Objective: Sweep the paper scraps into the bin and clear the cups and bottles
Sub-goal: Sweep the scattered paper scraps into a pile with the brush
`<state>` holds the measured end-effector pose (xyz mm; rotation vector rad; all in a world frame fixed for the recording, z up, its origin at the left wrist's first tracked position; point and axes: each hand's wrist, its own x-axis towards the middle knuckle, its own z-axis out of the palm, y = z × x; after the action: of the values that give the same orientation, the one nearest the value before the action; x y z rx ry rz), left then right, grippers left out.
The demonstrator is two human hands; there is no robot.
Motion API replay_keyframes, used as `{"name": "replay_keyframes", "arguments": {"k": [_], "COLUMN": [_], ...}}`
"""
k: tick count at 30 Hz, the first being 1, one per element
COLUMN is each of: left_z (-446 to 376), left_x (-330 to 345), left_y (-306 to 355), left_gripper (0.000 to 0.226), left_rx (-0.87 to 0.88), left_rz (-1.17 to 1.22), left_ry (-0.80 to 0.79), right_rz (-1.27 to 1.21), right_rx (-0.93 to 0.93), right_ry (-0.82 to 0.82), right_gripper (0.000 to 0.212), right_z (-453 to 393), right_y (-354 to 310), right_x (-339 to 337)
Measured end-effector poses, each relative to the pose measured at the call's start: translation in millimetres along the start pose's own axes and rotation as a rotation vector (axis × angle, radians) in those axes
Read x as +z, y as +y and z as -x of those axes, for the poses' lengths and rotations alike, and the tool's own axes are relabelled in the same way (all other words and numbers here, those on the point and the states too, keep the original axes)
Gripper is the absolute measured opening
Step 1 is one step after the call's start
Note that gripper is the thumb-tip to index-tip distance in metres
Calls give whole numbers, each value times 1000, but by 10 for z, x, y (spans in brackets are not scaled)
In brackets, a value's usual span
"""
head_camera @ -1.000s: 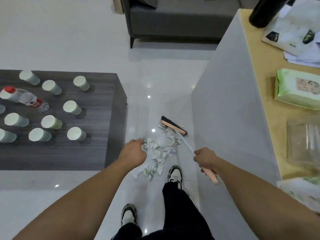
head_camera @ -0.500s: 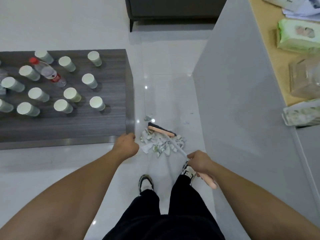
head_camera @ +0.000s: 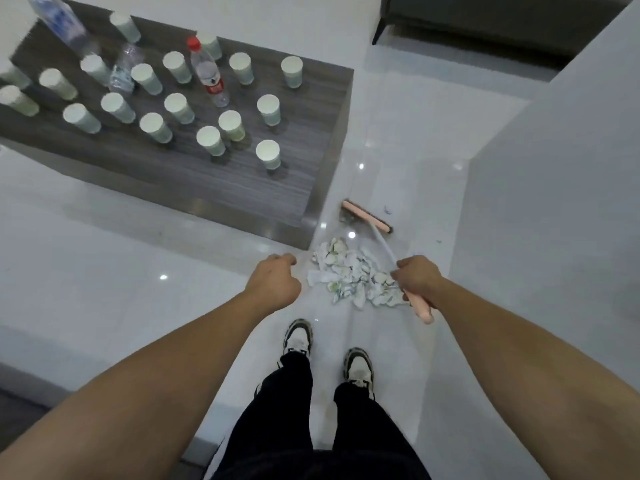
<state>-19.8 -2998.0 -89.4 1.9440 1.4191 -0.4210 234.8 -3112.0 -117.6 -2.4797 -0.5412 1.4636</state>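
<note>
A pile of white and green paper scraps (head_camera: pixel 349 275) lies on the glossy white floor by the corner of the low dark table (head_camera: pixel 242 188). My right hand (head_camera: pixel 417 280) grips the pink handle of a small broom; its pink head (head_camera: pixel 367 216) rests on the floor just beyond the pile. Left of the pile, my left hand (head_camera: pixel 275 284) is a closed fist with nothing visible in it. On the table stand several white paper cups (head_camera: pixel 267 154), a red-capped bottle (head_camera: pixel 207 72), a blue-labelled bottle (head_camera: pixel 60 20) and a clear bottle (head_camera: pixel 124 67). No bin is in view.
A grey counter wall (head_camera: pixel 554 202) runs close along the right of the pile. A dark sofa (head_camera: pixel 485 19) stands at the back. My feet in light sneakers (head_camera: pixel 298 337) are just behind the scraps. A few stray bits (head_camera: pixel 388 210) lie past the broom head.
The broom head has moved back from the pile, which stays gathered by the table corner. The view has swung left and down, showing more cups and bottles. My left hand stays fisted.
</note>
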Motion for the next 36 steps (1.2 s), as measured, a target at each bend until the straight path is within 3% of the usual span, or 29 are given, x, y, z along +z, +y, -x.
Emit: {"name": "replay_keyframes", "arguments": {"k": [3, 6, 16, 19, 22, 26, 31, 36], "left_z": [189, 318, 430, 508, 540, 499, 409, 303], "left_x": [140, 260, 456, 564, 613, 625, 681, 709], "left_y": [-65, 6, 834, 884, 832, 725, 773, 1106], "left_gripper": [56, 56, 58, 57, 56, 54, 53, 52], "left_rx": [-56, -92, 57, 74, 57, 14, -2, 69], "left_rz": [-4, -11, -60, -75, -100, -106, -115, -89], "left_ry": [4, -14, 14, 0, -5, -3, -31, -48], "right_rz": [122, 116, -150, -221, -242, -318, -483, -636], "right_rx": [0, 39, -11, -6, 37, 140, 264, 198], "right_ry": [-122, -172, 30, 108, 132, 182, 103, 108], "right_gripper": [38, 39, 37, 31, 11, 16, 11, 13], "right_z": [84, 365, 587, 436, 301, 169, 287, 462], "right_y": [143, 365, 861, 999, 1124, 1353, 1527, 1374], "right_x": [69, 7, -458, -560, -672, -713, -636, -835]}}
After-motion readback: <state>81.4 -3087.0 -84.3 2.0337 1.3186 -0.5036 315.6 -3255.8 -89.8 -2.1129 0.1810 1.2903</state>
